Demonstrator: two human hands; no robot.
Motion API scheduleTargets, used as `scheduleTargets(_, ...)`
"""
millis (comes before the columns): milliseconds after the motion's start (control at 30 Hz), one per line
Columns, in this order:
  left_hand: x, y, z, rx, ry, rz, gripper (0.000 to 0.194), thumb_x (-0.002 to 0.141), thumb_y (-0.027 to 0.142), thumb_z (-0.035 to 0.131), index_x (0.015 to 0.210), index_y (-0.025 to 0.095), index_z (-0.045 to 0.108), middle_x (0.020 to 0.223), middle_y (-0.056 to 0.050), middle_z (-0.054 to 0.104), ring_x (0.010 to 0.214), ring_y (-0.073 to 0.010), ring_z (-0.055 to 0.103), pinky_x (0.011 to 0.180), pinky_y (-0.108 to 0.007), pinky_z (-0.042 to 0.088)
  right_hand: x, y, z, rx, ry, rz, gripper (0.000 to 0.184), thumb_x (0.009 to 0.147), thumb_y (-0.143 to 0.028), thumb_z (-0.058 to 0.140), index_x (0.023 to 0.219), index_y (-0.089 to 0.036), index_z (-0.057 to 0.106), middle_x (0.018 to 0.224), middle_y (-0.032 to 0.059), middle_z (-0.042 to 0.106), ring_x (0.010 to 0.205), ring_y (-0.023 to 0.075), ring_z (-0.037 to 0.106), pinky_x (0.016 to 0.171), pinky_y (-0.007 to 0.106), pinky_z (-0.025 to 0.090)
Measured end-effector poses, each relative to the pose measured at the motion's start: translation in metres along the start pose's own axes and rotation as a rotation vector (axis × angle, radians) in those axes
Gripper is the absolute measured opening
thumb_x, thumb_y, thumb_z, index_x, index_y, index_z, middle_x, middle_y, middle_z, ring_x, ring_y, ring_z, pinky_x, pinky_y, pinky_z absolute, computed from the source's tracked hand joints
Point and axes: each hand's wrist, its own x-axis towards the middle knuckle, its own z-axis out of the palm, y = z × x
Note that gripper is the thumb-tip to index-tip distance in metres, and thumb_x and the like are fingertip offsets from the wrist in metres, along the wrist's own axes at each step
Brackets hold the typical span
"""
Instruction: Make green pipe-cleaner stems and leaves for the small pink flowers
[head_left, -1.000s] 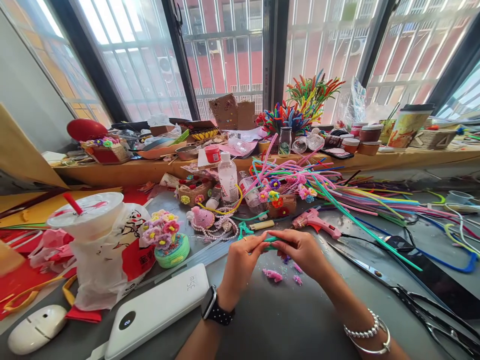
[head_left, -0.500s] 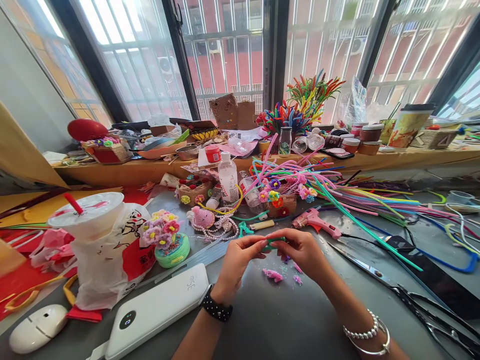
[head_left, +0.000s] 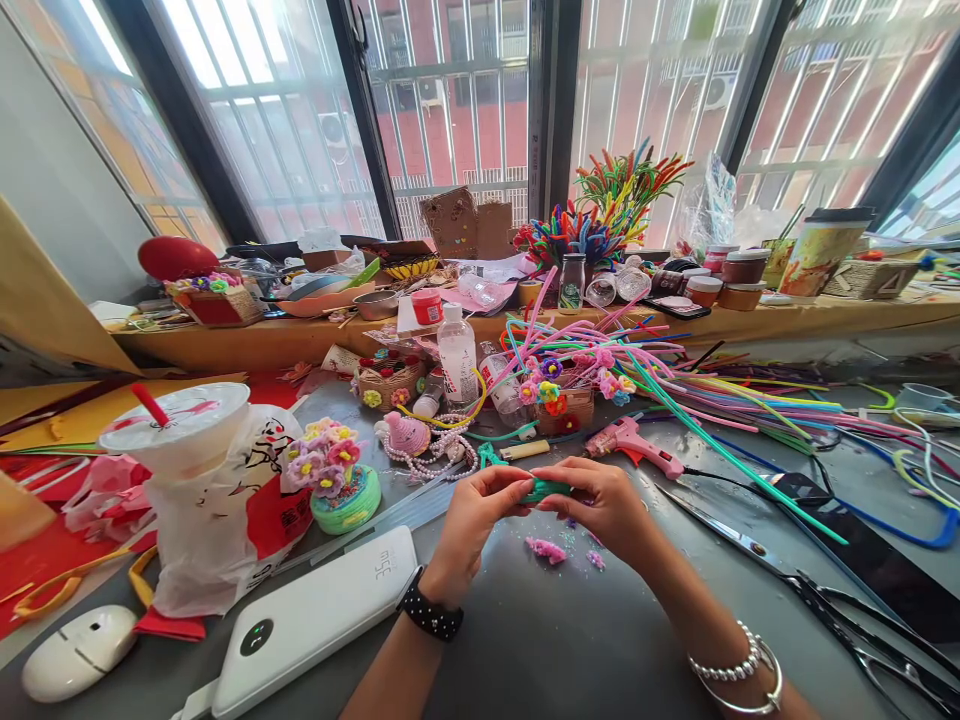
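Observation:
Both my hands meet over the grey table near its middle. My left hand and my right hand are closed in a pinch on a small teal green pipe-cleaner piece held between the fingertips. Pink fuzzy scraps lie on the table just below my hands. A pink glue gun lies just beyond my right hand. A black watch sits on my left wrist, and silver bracelets on my right.
A white power bank and white mouse lie at the left front, beside a lidded drink cup in a bag. Scissors lie at the right. Long coloured pipe cleaners, small flower baskets and a clear bottle crowd the back.
My hands stay together on the green piece; the fingers have shifted slightly, turning it between them. Nothing else on the table has moved.

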Motion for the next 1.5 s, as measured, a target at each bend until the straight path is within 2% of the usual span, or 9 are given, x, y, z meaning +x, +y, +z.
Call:
scheduleTargets(133, 0.0, 0.001, 0.0, 0.001, -0.001, -0.017, 0.019, 0.058, 0.026, 0.068, 0.072, 0.013, 0.064, 0.066, -0.002, 0.064, 0.06, -0.0105, 0.057, 0.06, -0.021, 0.046, -0.001, 0.001, 0.0, -0.065, 0.004, -0.037, 0.026, 0.072, -0.034, 0.056, 0.095, -0.023, 0.063, 0.078, 0.0038, 0.059, 0.054, 0.0111, 0.056, 0.052, 0.022, 0.049)
scheduleTargets(400, -0.001, 0.002, -0.001, 0.035, -0.009, -0.004, 0.018, 0.06, 0.027, 0.066, 0.072, 0.014, 0.064, 0.068, -0.001, 0.064, 0.063, -0.0107, 0.058, 0.063, -0.022, 0.046, 0.0, 0.005, 0.002, 0.049, 0.009, -0.014, 0.026, 0.072, -0.035, 0.056, 0.094, -0.024, 0.064, 0.074, 0.0019, 0.056, 0.051, 0.0086, 0.053, 0.049, 0.02, 0.049)
scheduleTargets(533, -0.002, 0.006, -0.001, 0.153, -0.047, 0.035, 0.02, 0.064, 0.028, 0.063, 0.078, 0.013, 0.062, 0.073, -0.004, 0.064, 0.067, -0.0134, 0.059, 0.066, -0.025, 0.047, 0.0, 0.006, 0.002, 0.073, 0.029, 0.022, 0.026, 0.073, -0.035, 0.055, 0.094, -0.024, 0.064, 0.074, 0.0013, 0.056, 0.051, 0.0082, 0.053, 0.049, 0.02, 0.048)
scheduleTargets(633, -0.002, 0.008, -0.002, 0.369, -0.067, 0.204, 0.021, 0.067, 0.028, 0.06, 0.083, 0.014, 0.06, 0.082, -0.006, 0.063, 0.072, -0.0157, 0.059, 0.067, -0.027, 0.048, 0.0, 0.005, 0.001, 0.073, 0.043, 0.048, 0.026, 0.073, -0.035, 0.055, 0.094, -0.023, 0.064, 0.073, 0.0016, 0.056, 0.05, 0.0081, 0.052, 0.047, 0.02, 0.046)
scheduleTargets(733, -0.003, 0.008, -0.003, 0.658, -0.026, 0.491, 0.018, 0.072, 0.024, 0.054, 0.087, 0.017, 0.059, 0.09, -0.007, 0.059, 0.081, -0.0169, 0.056, 0.071, -0.028, 0.047, 0.0, 0.004, 0.0, 0.061, 0.063, 0.071, 0.025, 0.072, -0.034, 0.056, 0.093, -0.022, 0.065, 0.074, 0.0022, 0.057, 0.05, 0.0083, 0.052, 0.046, 0.02, 0.045)
scheduleTargets(900, -0.005, 0.004, -0.004, 0.984, 0.008, 0.861, 0.016, 0.077, 0.016, 0.047, 0.089, 0.019, 0.058, 0.085, -0.005, 0.054, 0.082, -0.0145, 0.053, 0.075, -0.028, 0.044, 0.001, 0.003, -0.003, 0.033, 0.106, 0.093, 0.025, 0.072, -0.035, 0.056, 0.09, -0.02, 0.065, 0.071, 0.0022, 0.056, 0.048, 0.009, 0.052, 0.046, 0.021, 0.045)
scheduleTargets(1033, -0.006, 0.003, -0.005, 1.004, 0.022, 0.946, 0.014, 0.078, 0.015, 0.046, 0.085, 0.018, 0.058, 0.081, -0.004, 0.054, 0.077, -0.0128, 0.054, 0.071, -0.024, 0.046, 0.001, 0.003, -0.004, 0.009, 0.113, 0.097, 0.025, 0.072, -0.035, 0.055, 0.09, -0.02, 0.065, 0.071, 0.0022, 0.056, 0.048, 0.0095, 0.052, 0.047, 0.022, 0.045)
scheduleTargets(1300, -0.009, 0.004, -0.01, 1.043, 0.023, 0.983, 0.023, 0.078, 0.014, 0.047, 0.095, 0.021, 0.059, 0.076, -0.003, 0.061, 0.071, -0.0111, 0.056, 0.067, -0.021, 0.046, 0.001, 0.006, -0.001, 0.031, 0.085, 0.13, 0.027, 0.072, -0.036, 0.055, 0.09, -0.018, 0.065, 0.073, 0.003, 0.057, 0.048, 0.0096, 0.052, 0.046, 0.022, 0.045)
scheduleTargets(1500, -0.01, 0.005, -0.009, 1.004, 0.032, 1.003, 0.021, 0.077, 0.015, 0.049, 0.091, 0.022, 0.062, 0.074, -0.003, 0.064, 0.07, -0.0117, 0.058, 0.066, -0.022, 0.046, 0.0, 0.005, -0.002, 0.033, 0.054, 0.125, 0.026, 0.072, -0.037, 0.055, 0.089, -0.02, 0.065, 0.074, 0.0026, 0.058, 0.048, 0.0088, 0.052, 0.047, 0.021, 0.046)
